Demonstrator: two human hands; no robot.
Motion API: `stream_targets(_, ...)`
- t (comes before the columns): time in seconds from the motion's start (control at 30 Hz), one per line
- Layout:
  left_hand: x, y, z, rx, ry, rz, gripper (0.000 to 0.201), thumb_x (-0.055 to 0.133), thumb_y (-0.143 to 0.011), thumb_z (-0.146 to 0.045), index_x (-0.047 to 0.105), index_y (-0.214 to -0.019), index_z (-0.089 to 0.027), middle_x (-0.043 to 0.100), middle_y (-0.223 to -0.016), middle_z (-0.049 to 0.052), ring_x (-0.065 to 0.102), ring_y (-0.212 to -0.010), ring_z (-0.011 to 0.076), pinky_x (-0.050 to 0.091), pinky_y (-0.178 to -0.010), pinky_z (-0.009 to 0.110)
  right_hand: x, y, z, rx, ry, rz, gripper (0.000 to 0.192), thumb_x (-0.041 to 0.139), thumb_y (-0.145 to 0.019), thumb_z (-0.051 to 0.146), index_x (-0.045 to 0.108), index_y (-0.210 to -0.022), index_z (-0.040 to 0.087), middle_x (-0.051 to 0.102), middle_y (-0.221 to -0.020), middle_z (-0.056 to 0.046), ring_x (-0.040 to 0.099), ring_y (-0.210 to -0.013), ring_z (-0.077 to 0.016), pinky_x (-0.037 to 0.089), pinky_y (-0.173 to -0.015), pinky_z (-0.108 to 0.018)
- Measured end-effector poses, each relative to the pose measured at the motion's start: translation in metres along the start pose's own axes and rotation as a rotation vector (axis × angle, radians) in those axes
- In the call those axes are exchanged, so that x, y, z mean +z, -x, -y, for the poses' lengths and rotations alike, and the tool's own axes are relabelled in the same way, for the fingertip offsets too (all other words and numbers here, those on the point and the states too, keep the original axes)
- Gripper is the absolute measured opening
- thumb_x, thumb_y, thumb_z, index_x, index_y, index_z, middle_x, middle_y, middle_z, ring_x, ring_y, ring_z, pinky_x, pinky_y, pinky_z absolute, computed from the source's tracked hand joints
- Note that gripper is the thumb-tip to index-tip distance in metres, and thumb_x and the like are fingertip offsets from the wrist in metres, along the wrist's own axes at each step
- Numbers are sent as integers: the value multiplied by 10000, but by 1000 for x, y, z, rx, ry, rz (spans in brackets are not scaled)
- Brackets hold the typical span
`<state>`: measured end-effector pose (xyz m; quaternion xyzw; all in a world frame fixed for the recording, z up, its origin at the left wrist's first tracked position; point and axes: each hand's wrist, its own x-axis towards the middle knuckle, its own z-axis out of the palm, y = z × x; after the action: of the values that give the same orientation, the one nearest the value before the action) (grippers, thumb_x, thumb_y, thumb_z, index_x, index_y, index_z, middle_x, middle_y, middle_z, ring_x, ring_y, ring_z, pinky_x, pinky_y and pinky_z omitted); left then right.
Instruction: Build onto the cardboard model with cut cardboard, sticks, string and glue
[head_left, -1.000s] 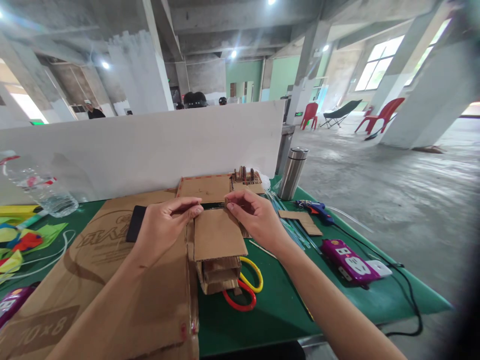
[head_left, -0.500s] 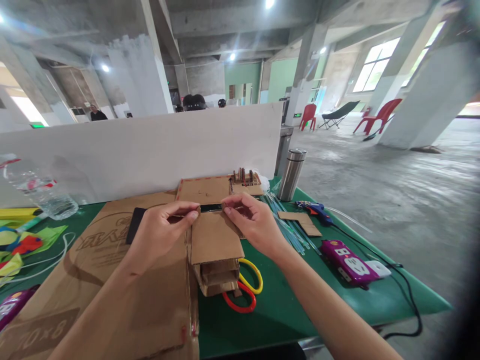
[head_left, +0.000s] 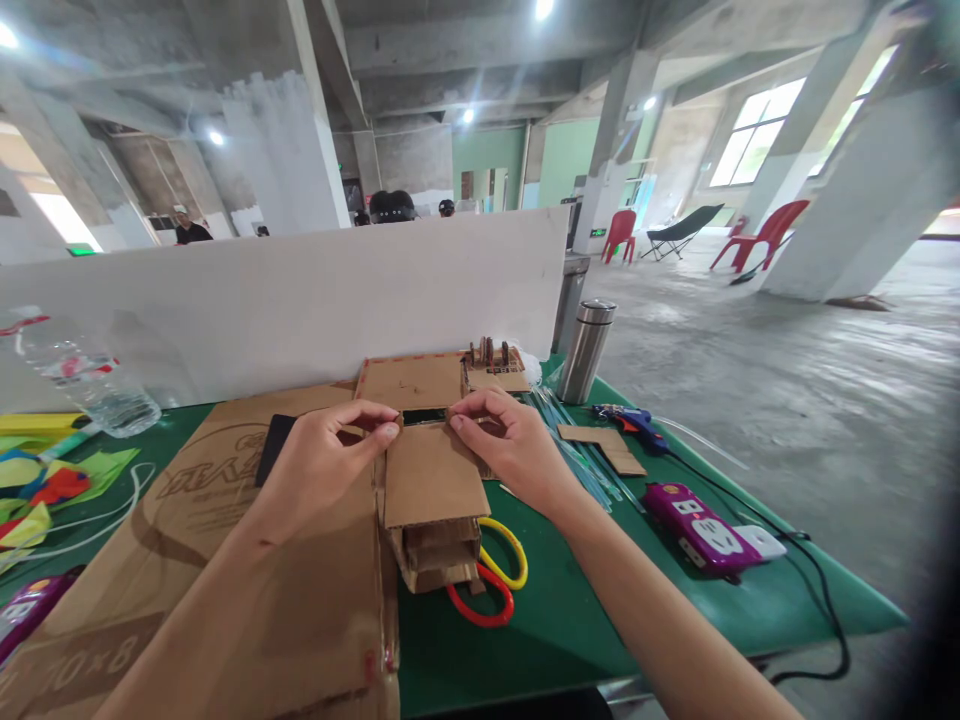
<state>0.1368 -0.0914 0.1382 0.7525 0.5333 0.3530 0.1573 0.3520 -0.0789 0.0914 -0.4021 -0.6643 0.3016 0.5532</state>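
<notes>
Concrete workshop hall, green-covered table (head_left: 570, 620) set against a white partition board (head_left: 300, 300). Centre of table: small cardboard box (head_left: 439, 545), lying half on a flattened printed carton sheet (head_left: 225, 560), its cardboard flap (head_left: 431, 475) pinched at the far edge by both hands. Left hand (head_left: 322, 465) closed narrowly, thumb and forefinger on the flap's left corner; right hand (head_left: 506, 445) likewise nipped onto the right corner. Corrugated board, by the look of it light and stiff along the flutes, yet easily creased or torn at a fold; best taken at corners and edges, as held now, not pressed in the middle. Box mouth open toward the camera, folded cardboard layers inside, contents otherwise hard to make out. Red and yellow rings (head_left: 495, 575) touching the box's right side, partly beneath it. Steel flask (head_left: 586, 350) upright and capped, contents unseen. Plastic water bottle (head_left: 82, 385) on its side at far left, a little water inside. Purple power strip (head_left: 701, 525) and blue glue gun (head_left: 630, 420) to the right, well apart from the box.
</notes>
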Motion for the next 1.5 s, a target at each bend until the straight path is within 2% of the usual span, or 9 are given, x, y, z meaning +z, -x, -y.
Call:
stream_targets(0.1, 0, -1, 1, -27, -17, 20, 302, 641, -841, -520, 770, -922, -260, 783, -884, -4, 697, -831, 208, 507, -748, 286, -1, 0, 2, 41, -17, 5, 187, 624, -838, 368, 672, -848, 188, 645, -831, -28, 590, -735, -158, 467, -658, -300)
stream_targets(0.23, 0, -3, 0, -87, -19, 41, 344, 631, -832, -561, 770, -920, -260, 785, -925, 1, 693, -887, 225, 486, -751, 297, -3, 1, 1, 96, -58, 14, 229, 647, -814, 405, 672, -860, 182, 664, -808, -27, 586, -732, -165, 453, -660, -306)
stream_targets(0.57, 0, -5, -3, -81, 25, 68, 312, 637, -820, -538, 774, -869, -261, 770, -829, -6, 671, -786, 196, 466, -704, 279, -4, 1, -1, 126, -95, 27, 250, 663, -804, 432, 669, -838, 184, 649, -774, -17, 552, -701, -156, 413, -622, -298)
stream_targets(0.73, 1, -3, -1, -73, 32, 52, 360, 626, -813, -566, 765, -869, -239, 747, -769, 5, 634, -699, 180, 437, -614, 267, -4, 0, 0, 119, -87, 40, 244, 662, -810, 426, 676, -842, 184, 663, -789, -22, 562, -717, -159, 418, -627, -298)
stream_targets(1.23, 0, -2, 3, -76, 88, 83, 359, 632, -816, -554, 752, -836, -216, 748, -831, 19, 630, -738, 183, 454, -618, 257, -4, 1, 4, 144, -76, 72, 245, 657, -825, 430, 662, -833, 186, 636, -727, -10, 549, -636, -138, 401, -489, -249)
stream_targets(1.5, 1, -1, 2, -88, 100, 89, 364, 627, -817, -558, 748, -827, -215, 739, -818, 14, 617, -737, 179, 451, -647, 267, -5, 2, 2, 134, -85, 70, 255, 659, -819, 439, 661, -831, 185, 638, -749, -8, 541, -665, -140, 410, -559, -271)
